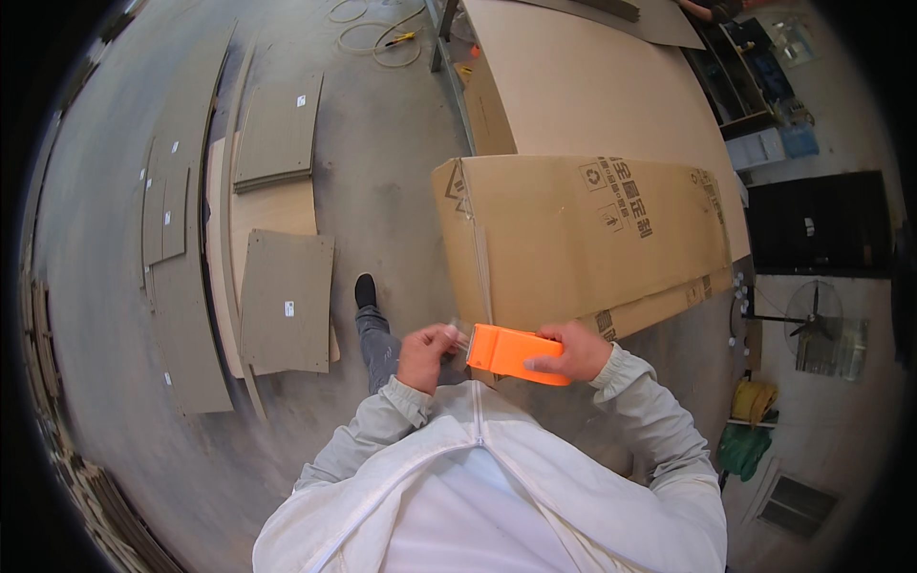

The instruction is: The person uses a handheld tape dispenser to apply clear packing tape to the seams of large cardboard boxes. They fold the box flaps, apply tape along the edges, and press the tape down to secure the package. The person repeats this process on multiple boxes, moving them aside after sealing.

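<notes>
An orange tape dispenser (516,351) is gripped in my right hand (579,351), in front of my waist. At its left end my left hand (426,355) is closed in a pinch on what looks like the clear end of the packing tape (462,338). Just beyond both hands a large brown cardboard box (564,239) with dark print rests on a table. A seam with a strip along it runs down the box's left end.
The pale board-topped table (602,86) extends behind the box. Grey-brown panels (287,296) lie on the floor at left, some stacked. A coiled hose (382,43) lies farther off. A fan (814,323) stands at right. Part of another person (712,10) shows at the top right.
</notes>
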A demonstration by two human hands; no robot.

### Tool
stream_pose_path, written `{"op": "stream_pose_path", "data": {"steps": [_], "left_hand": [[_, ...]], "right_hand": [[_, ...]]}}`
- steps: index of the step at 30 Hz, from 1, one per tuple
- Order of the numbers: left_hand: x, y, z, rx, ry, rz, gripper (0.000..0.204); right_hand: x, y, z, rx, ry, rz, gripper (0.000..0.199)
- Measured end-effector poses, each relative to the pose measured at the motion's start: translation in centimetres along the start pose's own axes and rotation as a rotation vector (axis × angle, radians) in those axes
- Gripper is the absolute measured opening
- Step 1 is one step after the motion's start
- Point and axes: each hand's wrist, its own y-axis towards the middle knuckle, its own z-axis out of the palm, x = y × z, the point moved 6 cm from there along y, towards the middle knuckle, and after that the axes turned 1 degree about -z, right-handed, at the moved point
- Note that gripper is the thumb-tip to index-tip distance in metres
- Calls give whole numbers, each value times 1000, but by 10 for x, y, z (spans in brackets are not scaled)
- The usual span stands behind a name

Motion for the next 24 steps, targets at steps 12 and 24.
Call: {"op": "stream_pose_path", "data": {"steps": [12,24], "left_hand": [[215,113,-67,-383,-208,-166,31],[315,119,22,-239,-517,-268,33]], "right_hand": [[66,30,-24,80,-631,117,54],[10,31,-33,20,-475,70,46]]}}
